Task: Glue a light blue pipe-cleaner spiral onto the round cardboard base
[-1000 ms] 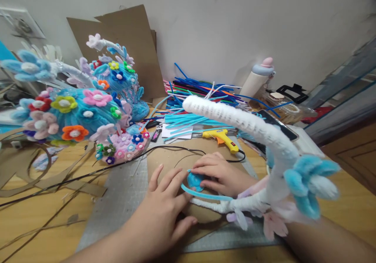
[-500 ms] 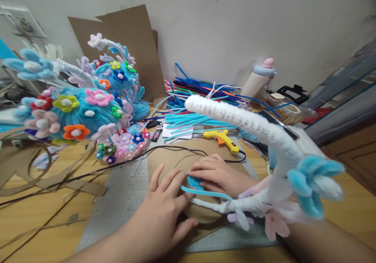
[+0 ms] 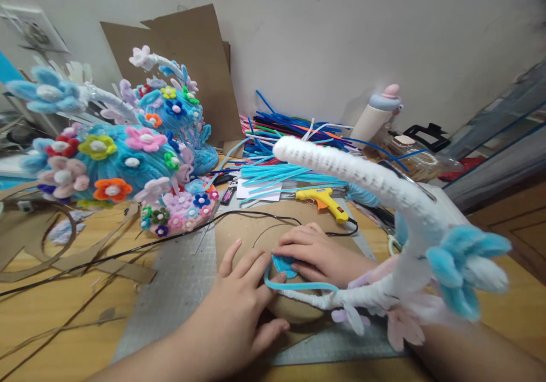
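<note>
In the head view, I see a small blue coil (image 3: 285,265) lying on the cardboard (image 3: 239,228), only partly wound, I judge: a blue strand (image 3: 302,286) trails loose from it. The left hand (image 3: 234,308) is open, fingers spread, its fingertips at the strand and coil. The right hand (image 3: 319,254) bends its fingers over the coil; I cannot tell whether it grips. The flower-covered piece (image 3: 123,169) looks largely complete.

I see a pale grey wall (image 3: 273,46) behind a wooden table (image 3: 98,302).
A brown panelled surface (image 3: 512,228) shows at right.
</note>
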The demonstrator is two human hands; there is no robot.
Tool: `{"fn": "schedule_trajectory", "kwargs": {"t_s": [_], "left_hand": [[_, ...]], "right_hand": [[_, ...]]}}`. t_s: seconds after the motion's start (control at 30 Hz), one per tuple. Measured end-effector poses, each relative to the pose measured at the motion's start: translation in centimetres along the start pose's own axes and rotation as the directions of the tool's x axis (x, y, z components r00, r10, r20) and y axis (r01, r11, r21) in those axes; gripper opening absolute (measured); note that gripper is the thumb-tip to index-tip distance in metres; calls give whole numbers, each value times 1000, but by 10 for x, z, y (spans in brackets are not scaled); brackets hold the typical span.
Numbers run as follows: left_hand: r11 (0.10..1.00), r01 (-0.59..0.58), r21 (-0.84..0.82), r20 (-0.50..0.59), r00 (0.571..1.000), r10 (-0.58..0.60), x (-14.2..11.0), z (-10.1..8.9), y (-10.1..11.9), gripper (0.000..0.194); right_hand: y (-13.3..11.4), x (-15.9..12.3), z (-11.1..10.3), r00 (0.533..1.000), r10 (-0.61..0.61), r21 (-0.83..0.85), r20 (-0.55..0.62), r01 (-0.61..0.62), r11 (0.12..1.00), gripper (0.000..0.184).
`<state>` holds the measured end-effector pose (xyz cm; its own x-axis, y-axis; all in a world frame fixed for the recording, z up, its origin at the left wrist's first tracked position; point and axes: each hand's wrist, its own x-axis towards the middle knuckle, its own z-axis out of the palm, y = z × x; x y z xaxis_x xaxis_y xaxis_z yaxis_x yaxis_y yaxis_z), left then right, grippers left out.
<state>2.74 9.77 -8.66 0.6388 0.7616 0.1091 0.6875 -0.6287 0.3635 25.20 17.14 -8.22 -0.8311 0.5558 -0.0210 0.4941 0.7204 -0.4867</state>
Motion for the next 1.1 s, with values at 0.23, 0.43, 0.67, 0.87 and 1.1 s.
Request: {"fn": "schedule_trajectory", "kwargs": {"t_s": [0.23,0.43,0.67,0.87,1.1], "left_hand": [[998,-54,13,-3,999,54,0,-2,-2,33],[994,-76,-79,-27,997,74,-2,-17,-5,15],[964,119,-238,-141,978,-156,9,-2,-18,20],[978,116,-170,-173,974,-146,14,10,-20,19],[993,29,-119,-234,971,-56,17,13,-20,10]], "right_hand": [[2,4,-2,996,-32,-86,79,39,996,39],[5,3,1,993,-9,-128,119,24,992,40],[1,7,-3,991,7,-123,134,10,992,38],[-1,6,-4,993,1,-131,120,15,991,36],[8,0,9,995,-41,-8,-86,40,999,25]]}}
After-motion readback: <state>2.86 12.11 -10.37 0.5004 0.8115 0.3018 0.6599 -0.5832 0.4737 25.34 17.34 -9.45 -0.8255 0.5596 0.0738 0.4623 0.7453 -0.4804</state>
